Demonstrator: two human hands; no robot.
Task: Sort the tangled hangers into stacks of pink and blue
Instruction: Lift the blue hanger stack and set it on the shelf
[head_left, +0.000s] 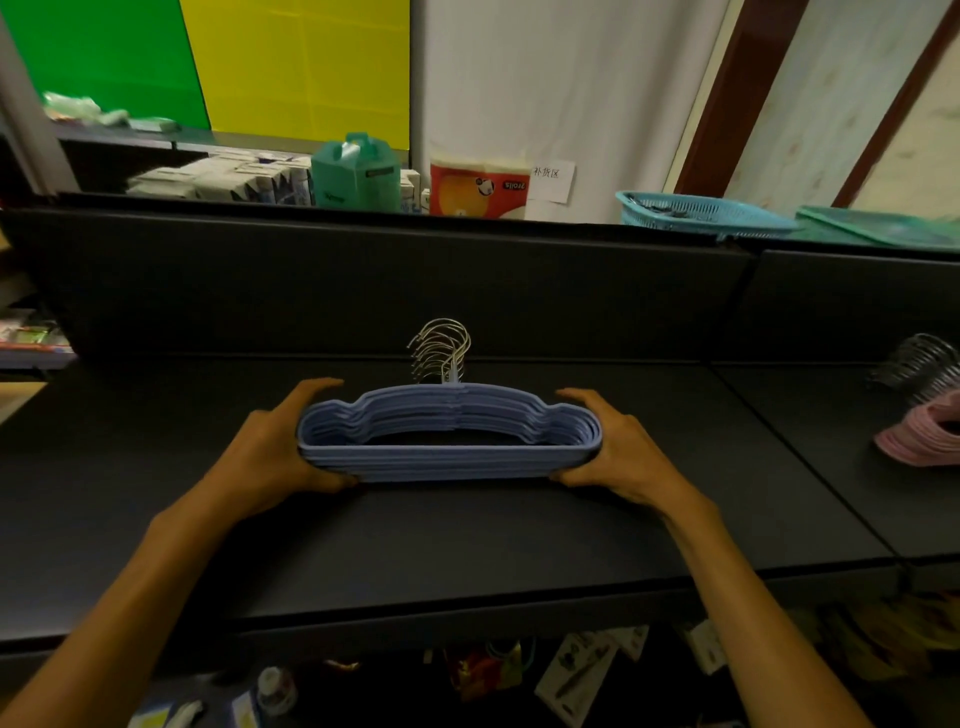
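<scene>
1. Black, matte shelf surface (467, 545) runs across the foreground; below its front edge lies assorted packaged merchandise (576, 675), too dim to identify.
2. Left hand (270, 457) grips the left end of the blue hanger stack (447, 462): thumb curled against the near side, fingers wrapped round the far side.
3. Right hand (618, 452) grips the right end likewise, thumb near, fingers behind.
4. The blue hanger stack sits at mid-shelf between both hands, hangers aligned flat one upon another, lower edge at the shelf surface; whether it rests there or is lifted slightly cannot be told. Its metal hooks (441, 348) are bunched together, pointing away from the person.
5. Pink hanger stack (924, 436) lies on the neighbouring shelf section at the right edge, well apart from the blue stack, partly cut off by the frame, hooks grouped behind it.
6. Black back panel (363, 280) rises behind the shelf.
7. Beyond the panel: a teal box (356, 174), a red-and-orange package (478, 187), a blue mesh basket (701, 213) and a paper label (550, 179) on a white wall.
</scene>
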